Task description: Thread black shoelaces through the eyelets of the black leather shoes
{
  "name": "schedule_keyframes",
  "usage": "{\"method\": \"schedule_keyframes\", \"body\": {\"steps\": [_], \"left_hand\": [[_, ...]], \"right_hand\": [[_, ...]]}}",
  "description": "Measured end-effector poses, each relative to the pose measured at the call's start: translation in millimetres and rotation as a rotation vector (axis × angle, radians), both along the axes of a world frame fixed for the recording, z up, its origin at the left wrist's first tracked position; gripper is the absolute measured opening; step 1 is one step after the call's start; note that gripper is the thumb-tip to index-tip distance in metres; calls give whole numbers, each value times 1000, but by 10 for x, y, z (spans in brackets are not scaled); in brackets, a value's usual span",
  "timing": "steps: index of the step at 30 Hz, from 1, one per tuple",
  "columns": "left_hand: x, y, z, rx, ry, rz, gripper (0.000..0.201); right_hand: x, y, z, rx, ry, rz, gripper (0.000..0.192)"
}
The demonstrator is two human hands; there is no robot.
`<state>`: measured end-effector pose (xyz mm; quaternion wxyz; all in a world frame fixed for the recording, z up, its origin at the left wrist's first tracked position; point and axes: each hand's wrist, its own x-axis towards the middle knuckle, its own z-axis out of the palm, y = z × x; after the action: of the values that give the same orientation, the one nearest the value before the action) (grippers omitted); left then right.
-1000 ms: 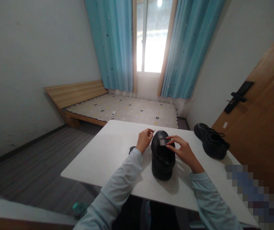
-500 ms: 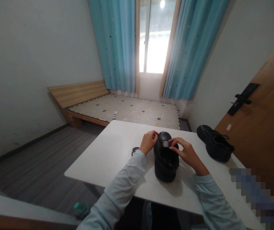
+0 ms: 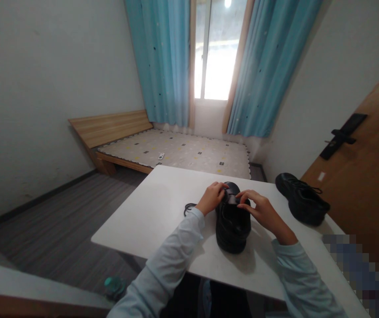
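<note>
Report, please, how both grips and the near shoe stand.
Left grip at left front of near shoe, right grip by its tongue. Near shoe upright on table, toe away. Second shoe off right, clear of both grips.

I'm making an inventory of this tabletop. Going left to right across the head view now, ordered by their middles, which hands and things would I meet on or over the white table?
Black cord loop → left hand → laceless-looking shoe → right hand → laced black shoe.

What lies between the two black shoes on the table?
In the head view, the right hand and a stretch of white tabletop lie between the handled shoe and the other shoe.
</note>
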<state>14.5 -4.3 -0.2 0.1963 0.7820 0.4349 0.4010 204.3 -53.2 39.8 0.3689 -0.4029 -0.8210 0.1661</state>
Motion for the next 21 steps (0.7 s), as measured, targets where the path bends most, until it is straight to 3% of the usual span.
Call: {"method": "schedule_keyframes", "body": {"steps": [8,15,21], "left_hand": [[5,31,-37,16,2,16,25],[-7,49,-36,25,-38,52,24],[-32,48,-18,12,-49,71,25]], "right_hand": [[-36,2,65,65,-85,16,11],[-101,37,163,-28,-150,51,10],[-267,165,193,-83,-238,-17,7]]}}
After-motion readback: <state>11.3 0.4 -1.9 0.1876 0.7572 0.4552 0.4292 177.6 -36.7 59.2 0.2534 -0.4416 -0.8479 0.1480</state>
